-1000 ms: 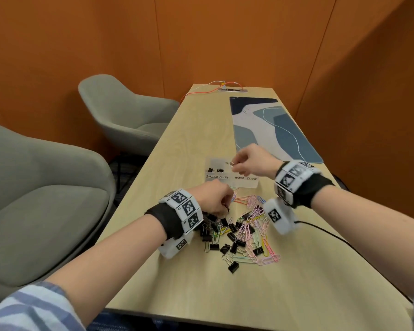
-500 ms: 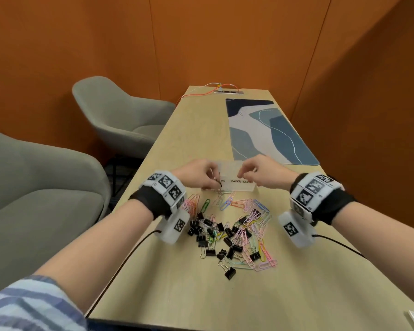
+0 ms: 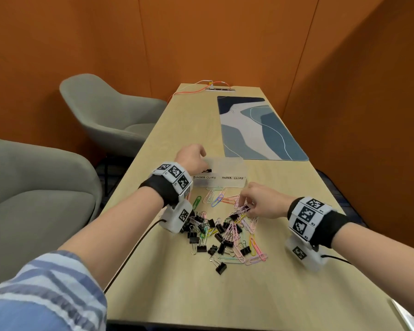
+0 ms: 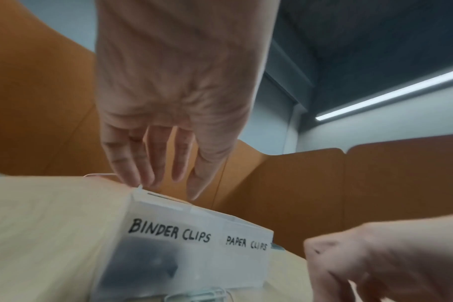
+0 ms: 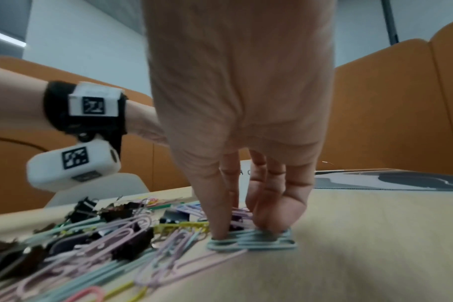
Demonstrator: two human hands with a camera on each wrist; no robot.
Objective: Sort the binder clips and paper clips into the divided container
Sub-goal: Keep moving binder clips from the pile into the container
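A translucent divided container (image 3: 232, 185) stands on the table, labelled BINDER CLIPS on the left and PAPER CLIPS on the right (image 4: 194, 255). Dark binder clips (image 3: 207, 169) lie in its left compartment. My left hand (image 3: 193, 156) hovers over that compartment with straight, relaxed fingers (image 4: 166, 179) and holds nothing. A mixed pile of black binder clips and coloured paper clips (image 3: 215, 232) lies in front of the container. My right hand (image 3: 249, 206) reaches down onto the pile's right edge. Its thumb and fingertips (image 5: 243, 230) pinch light blue paper clips (image 5: 259, 243) against the table.
A blue patterned mat (image 3: 256, 130) lies behind the container on the right. Two grey chairs (image 3: 110, 120) (image 3: 34, 199) stand along the table's left side. A power strip with orange cable (image 3: 220, 88) sits at the far end. Wrist-camera cables trail over the table.
My left hand moved from the pile up over the binder-clip compartment and opened. My right hand came back from the container down onto the paper clips.
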